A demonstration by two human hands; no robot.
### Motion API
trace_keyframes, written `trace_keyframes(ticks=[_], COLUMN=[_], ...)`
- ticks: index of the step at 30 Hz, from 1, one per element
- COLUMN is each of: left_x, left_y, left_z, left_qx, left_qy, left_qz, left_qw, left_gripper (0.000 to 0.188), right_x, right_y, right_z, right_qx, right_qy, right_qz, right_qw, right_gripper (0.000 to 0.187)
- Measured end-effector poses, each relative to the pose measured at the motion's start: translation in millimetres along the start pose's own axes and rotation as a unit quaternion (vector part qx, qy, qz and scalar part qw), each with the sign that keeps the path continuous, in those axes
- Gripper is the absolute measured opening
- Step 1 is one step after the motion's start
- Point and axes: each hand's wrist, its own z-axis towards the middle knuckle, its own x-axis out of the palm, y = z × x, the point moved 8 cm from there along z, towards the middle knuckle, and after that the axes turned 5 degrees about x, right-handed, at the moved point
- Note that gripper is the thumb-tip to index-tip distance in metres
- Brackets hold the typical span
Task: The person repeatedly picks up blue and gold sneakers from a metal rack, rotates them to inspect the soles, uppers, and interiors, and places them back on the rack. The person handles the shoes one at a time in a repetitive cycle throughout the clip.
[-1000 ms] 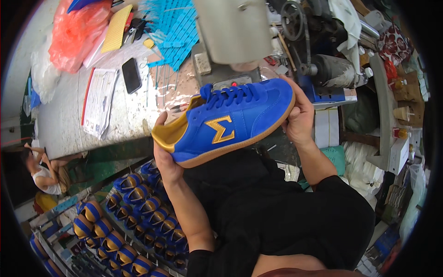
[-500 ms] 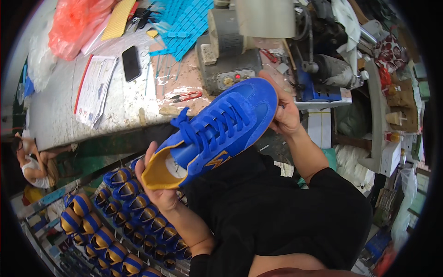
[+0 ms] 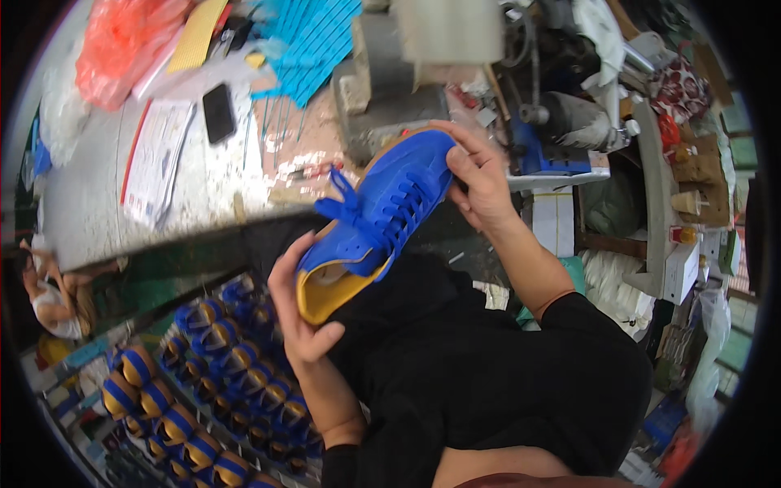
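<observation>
A blue sneaker [image 3: 382, 207] with a yellow lining and tied blue laces is held up between my two hands, in front of the workbench. My left hand [image 3: 303, 313] grips it at the heel, fingers along the outside and thumb by the yellow collar. At the toe end, my right hand [image 3: 482, 175] clasps it with the thumb over the upper. The shoe is tilted on its side, toe pointing up and to the right. Its sole is mostly hidden.
On the bench [image 3: 89, 203] lie papers [image 3: 159, 159], a black phone [image 3: 219, 113], red-handled snips [image 3: 317, 171], blue plastic strips [image 3: 313, 49] and a red plastic bag [image 3: 130, 49]. A grey machine [image 3: 390, 81] stands behind the shoe. Racks of blue and tan shoes [image 3: 236, 366] are at lower left; a person [image 3: 57, 293] sits beyond.
Both hands have turned the sneaker, so its side logo no longer shows and its toe has swung left. My right hand has moved left with it; the view has shifted slightly.
</observation>
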Motion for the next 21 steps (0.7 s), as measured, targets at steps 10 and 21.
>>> trace_keyframes(ticks=[10, 21], left_x=[1.1, 37.1], left_y=[9.2, -36.4], left_z=[-39.0, -75.3], left_qx=[-0.079, 0.045], left_qy=[0.075, 0.170], left_qz=[0.428, 0.461], left_qw=[0.897, 0.870], left_gripper=[0.043, 0.040], right_x=[22.0, 21.1], right_y=[-64.5, -81.9], right_z=[-39.0, -35.9], right_qx=[0.083, 0.130], right_qy=[0.025, 0.020], right_qz=[-0.117, -0.115], right_qw=[0.989, 0.985], right_gripper=[0.049, 0.045])
